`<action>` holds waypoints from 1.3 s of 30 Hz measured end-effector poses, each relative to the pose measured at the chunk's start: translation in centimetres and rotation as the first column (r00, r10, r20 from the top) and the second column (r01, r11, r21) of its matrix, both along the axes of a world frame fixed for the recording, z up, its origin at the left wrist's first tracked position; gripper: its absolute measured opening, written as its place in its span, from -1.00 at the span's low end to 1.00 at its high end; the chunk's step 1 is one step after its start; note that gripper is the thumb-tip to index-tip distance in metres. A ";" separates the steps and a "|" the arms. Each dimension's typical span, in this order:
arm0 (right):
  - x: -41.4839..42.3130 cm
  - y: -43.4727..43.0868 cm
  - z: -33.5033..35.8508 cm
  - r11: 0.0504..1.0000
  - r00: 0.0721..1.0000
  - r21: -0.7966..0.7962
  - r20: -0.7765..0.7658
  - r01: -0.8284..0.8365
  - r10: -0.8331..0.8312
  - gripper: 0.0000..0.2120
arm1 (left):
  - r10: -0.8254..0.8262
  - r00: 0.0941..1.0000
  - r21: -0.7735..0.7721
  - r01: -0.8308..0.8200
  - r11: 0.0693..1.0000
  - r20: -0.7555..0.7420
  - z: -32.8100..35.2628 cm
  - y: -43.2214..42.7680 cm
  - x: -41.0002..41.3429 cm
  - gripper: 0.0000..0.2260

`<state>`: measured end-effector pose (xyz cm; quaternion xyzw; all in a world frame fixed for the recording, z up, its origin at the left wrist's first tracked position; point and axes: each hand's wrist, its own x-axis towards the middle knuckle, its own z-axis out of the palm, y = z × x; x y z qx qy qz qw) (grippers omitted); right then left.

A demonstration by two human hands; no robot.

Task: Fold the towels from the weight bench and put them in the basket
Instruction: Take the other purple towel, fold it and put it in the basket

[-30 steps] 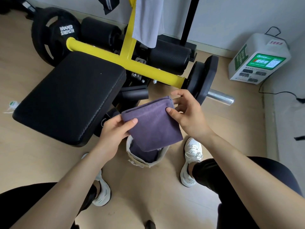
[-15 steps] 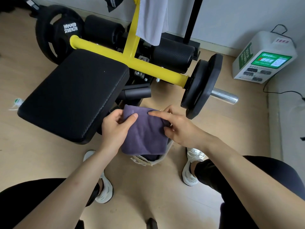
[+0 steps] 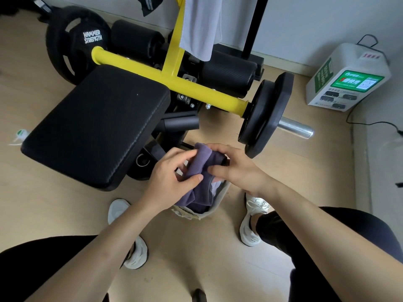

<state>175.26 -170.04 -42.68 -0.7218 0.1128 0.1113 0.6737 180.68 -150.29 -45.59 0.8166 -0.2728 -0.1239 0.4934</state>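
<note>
Purple towel bunched just above basket, lower end dipping inside. Left hand pinched it between thumb and fingers. Right hand curled over its top (thumb pressed on cloth). Bench pad left of basket. White towel hung well beyond basket.

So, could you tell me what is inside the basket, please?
A purple towel reaches down into the basket, gripped above by the left hand and right hand. Anything beneath it, and the basket's bottom, is covered.
</note>
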 end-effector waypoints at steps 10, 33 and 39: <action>0.6 -0.7 -0.4 0.922 0.934 0.159 -0.119 0.354 -0.338 -0.90 | -0.001 0.995 -0.173 -0.016 0.985 -0.098 1.0 0.4 -0.1 -0.53; 1.2 -2.0 -0.8 0.705 0.839 0.456 -0.297 0.543 -0.455 -0.88 | 0.223 0.891 -0.227 -0.330 0.917 -0.395 1.7 0.7 1.4 -0.76; 0.8 -1.8 -1.0 0.756 0.894 0.478 -0.218 0.447 -0.391 -0.85 | 0.066 0.706 -0.168 -0.257 0.952 -0.705 0.8 0.9 2.0 -0.57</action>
